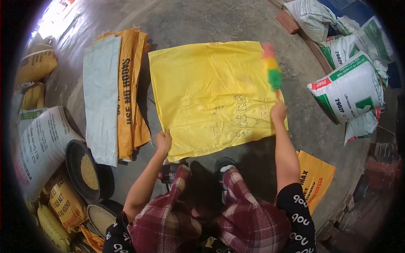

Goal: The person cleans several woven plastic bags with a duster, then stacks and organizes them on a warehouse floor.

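Observation:
A flat yellow woven sack (pixel 192 78) with handwritten figures in dark ink lies spread over the floor in front of my feet. My left hand (pixel 164 141) pinches its lower left edge, thumb on top. At the sack's right side, my right hand (pixel 278 112) is closed around the thin handle of a feather duster (pixel 272 69). The duster's fluffy head runs from pink through yellow to green. It points away from me and overlaps the sack's upper right edge, slightly blurred by motion.
Left of the yellow sack lies a stack of flattened orange and pale sacks (pixel 101 97). Black basins of grain (pixel 76 168) and full sacks (pixel 46 141) crowd the left. White-and-green feed bags (pixel 352 90) and a brick (pixel 287 22) stand right. An orange sack (pixel 318 173) lies by my right arm.

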Motion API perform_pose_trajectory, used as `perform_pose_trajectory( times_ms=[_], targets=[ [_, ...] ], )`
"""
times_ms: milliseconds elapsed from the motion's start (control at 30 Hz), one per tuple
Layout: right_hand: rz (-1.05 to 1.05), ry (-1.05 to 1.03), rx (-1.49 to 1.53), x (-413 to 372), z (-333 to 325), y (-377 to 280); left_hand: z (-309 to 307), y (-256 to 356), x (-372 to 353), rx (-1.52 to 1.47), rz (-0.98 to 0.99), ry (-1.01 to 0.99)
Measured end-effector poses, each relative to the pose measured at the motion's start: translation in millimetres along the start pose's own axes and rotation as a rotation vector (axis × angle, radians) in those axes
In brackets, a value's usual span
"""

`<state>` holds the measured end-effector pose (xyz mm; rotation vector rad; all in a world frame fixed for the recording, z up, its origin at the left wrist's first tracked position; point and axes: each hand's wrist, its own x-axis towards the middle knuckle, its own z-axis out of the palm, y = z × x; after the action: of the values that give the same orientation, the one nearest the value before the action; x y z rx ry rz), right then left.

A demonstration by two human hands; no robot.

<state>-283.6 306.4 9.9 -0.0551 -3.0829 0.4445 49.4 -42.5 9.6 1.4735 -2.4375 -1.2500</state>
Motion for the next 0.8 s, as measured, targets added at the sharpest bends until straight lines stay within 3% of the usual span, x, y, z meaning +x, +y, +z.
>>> perform_pose_trajectory(
  times_ms=[67,167,233,300,367,433,467,500,567,600,667,733,800],
  targets=[
    [0.099,0.04,0.024,0.2,-29.8,-3.5,8.9,-12.5,13.2,-0.034,-0.011,0.014],
    [0.002,0.125,0.069,-21.0,-62.7,-1.9,26.6,-30.4,33.1,-0.062,-0.093,0.054],
    [-0.12,0.23,0.178,-51.2,-72.7,9.1,35.2,-11.0,33.3,-0.575,-0.438,0.022],
    [-0.133,0.304,0.225,-83.4,-80.7,26.0,66.9,-2.0,29.5,-0.739,-0.572,0.098],
    [-0.108,0.347,0.333,-110.7,-87.5,44.0,88.5,28.6,9.0,-0.431,-0.484,-0.006],
    [-0.069,0.365,0.34,-127.3,-93.4,70.1,115.7,43.4,-21.1,-0.623,-0.2,-0.187],
    [-0.029,0.387,0.349,-130.9,-96.0,81.1,118.9,48.4,-30.8,-0.599,-0.35,-0.599],
    [-0.02,0.392,0.346,-132.3,-102.2,87.0,100.0,89.0,-63.0,-0.705,-0.415,-0.706],
    [0.085,0.393,0.324,-137.8,-117.0,94.4,89.6,104.4,-80.1,-0.271,-0.308,-1.169],
    [0.099,0.398,0.318,-139.5,-116.9,98.3,86.1,107.7,-87.2,-0.259,-0.306,-1.181],
    [0.073,0.477,0.346,-135.8,-116.1,106.3,80.2,118.4,-102.9,0.426,0.752,-0.967],
    [0.121,0.461,0.387,-134.9,-114.3,109.1,84.3,131.8,-103.6,0.586,0.821,-0.974],
    [0.166,0.443,0.436,-135.1,-113.1,106.1,99.6,130.3,-95.1,0.337,1.453,-0.553]
  ],
)
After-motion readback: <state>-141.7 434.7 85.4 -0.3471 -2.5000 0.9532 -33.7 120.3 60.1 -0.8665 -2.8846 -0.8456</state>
